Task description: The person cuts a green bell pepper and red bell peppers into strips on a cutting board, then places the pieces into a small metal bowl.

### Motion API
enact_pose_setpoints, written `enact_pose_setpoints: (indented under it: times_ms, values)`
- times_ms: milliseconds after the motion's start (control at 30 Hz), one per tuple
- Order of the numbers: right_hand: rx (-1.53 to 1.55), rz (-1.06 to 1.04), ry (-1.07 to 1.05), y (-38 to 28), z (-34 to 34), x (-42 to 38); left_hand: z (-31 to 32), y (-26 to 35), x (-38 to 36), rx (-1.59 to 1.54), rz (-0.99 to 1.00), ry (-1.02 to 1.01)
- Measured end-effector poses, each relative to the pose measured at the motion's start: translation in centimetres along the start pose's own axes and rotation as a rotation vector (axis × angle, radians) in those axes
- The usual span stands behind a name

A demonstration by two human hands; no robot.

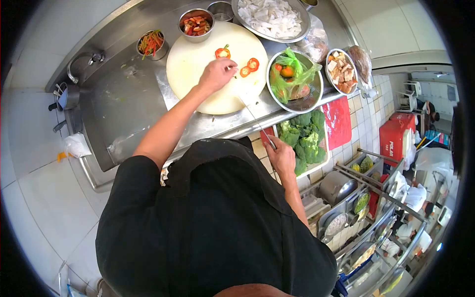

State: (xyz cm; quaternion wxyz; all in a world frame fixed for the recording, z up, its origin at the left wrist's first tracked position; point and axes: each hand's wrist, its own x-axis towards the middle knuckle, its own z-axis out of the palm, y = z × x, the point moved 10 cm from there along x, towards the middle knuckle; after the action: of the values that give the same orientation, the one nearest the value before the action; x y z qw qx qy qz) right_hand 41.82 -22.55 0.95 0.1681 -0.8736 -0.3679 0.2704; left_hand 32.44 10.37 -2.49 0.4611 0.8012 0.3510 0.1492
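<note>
My left hand [217, 75] is over the round white cutting board [190, 69], its fingers pressed together; whatever they hold is too small to make out. Just above it lies a red pepper piece with a green stem [223, 52], and to its right are several red pepper slices [253, 64]. A knife [256, 119] is in my right hand [282, 157], which is closed round the handle near the sink's front edge. The blade points up and left, with its tip over the board's lower right part.
Bowls of cut red pepper [196, 24], pepper strips [151, 43] and white strips [269, 19] stand behind the board. On the right are a colander [309, 103] with a green bag, a bowl of cubes [341, 72] and broccoli [309, 141]. The sink [116, 104] lies left.
</note>
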Motion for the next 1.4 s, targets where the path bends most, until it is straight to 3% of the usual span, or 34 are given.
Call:
enact_pose_setpoints:
  times_ms: [33,167,267,333,400,567,633,733,900,933,967,1000,1067,1100,1133,1167,1233,1267,1300,1367,1400]
  values:
    - [-0.006,0.003,0.008,0.3,0.0,-0.2,1.6,-0.2,0.2,0.012,-0.037,-0.047]
    - [0.042,0.028,-0.003,1.6,0.4,-0.4,3.9,2.3,0.6,0.231,0.301,0.21]
    - [0.074,0.101,-0.065,2.3,0.7,-0.2,4.4,-0.5,2.3,0.159,0.132,0.111]
    - [0.082,0.088,-0.052,2.5,0.6,-0.1,3.1,-2.2,1.4,-0.112,0.003,0.111]
    - [0.113,0.077,-0.056,3.0,1.4,0.0,1.4,-4.7,-1.5,-0.413,-0.256,0.038]
    - [0.194,0.062,-0.102,3.4,2.3,1.0,-3.1,-8.3,-9.9,-0.781,-0.449,0.08]
    - [0.129,0.106,-0.161,2.3,2.1,1.4,-4.4,-8.7,-12.4,-0.876,-0.448,0.102]
    - [0.056,-0.078,0.006,-0.8,1.7,2.3,-5.4,-9.8,-15.8,-1.017,-0.469,0.152]
    - [-0.075,-0.207,0.03,-4.8,2.6,4.5,-8.0,-10.6,-21.9,-1.135,-0.483,0.213]
    - [-0.176,-0.162,-0.044,-6.2,2.4,4.5,-9.1,-11.2,-24.6,-0.965,-0.523,0.125]
    - [-0.067,-0.264,0.043,-5.3,2.9,5.0,-10.4,-12.4,-27.5,-0.804,-0.581,0.034]
    - [0.043,-0.149,-0.047,-3.6,3.9,5.7,-10.9,-12.9,-30.8,-0.654,-0.641,-0.079]
    - [0.089,-0.216,-0.002,-2.8,3.9,6.1,-11.9,-15.8,-38.9,-0.442,-0.745,-0.249]
    - [0.089,-0.184,-0.039,-2.2,4.2,6.3,-11.5,-19.0,-43.6,-0.358,-0.887,-0.393]
    - [0.091,-0.146,-0.062,-1.6,4.3,6.5,-11.9,-20.8,-47.7,-0.255,-1.013,-0.385]
    - [0.121,-0.177,-0.052,-1.6,4.4,6.6,-12.4,-22.1,-50.4,0.038,-1.024,-0.489]
    - [0.163,-0.302,0.026,-2.0,3.9,6.3,-12.1,-28.6,-57.2,0.532,-0.96,-0.503]
    - [0.073,-0.232,-0.023,-2.7,3.4,5.9,-12.2,-27.6,-57.5,0.665,-1.104,-0.581]
    - [0.056,-0.171,-0.053,-2.9,3.2,5.6,-11.9,-25.5,-54.7,0.647,-1.056,-0.563]
    - [0.148,-0.16,-0.083,-1.1,3.8,5.8,-11.4,-20.8,-46.1,0.402,-0.815,-0.433]
    - [0.251,0.039,-0.255,-4.1,2.6,3.8,-10.8,-17.0,-40.6,0.173,-0.637,-0.326]
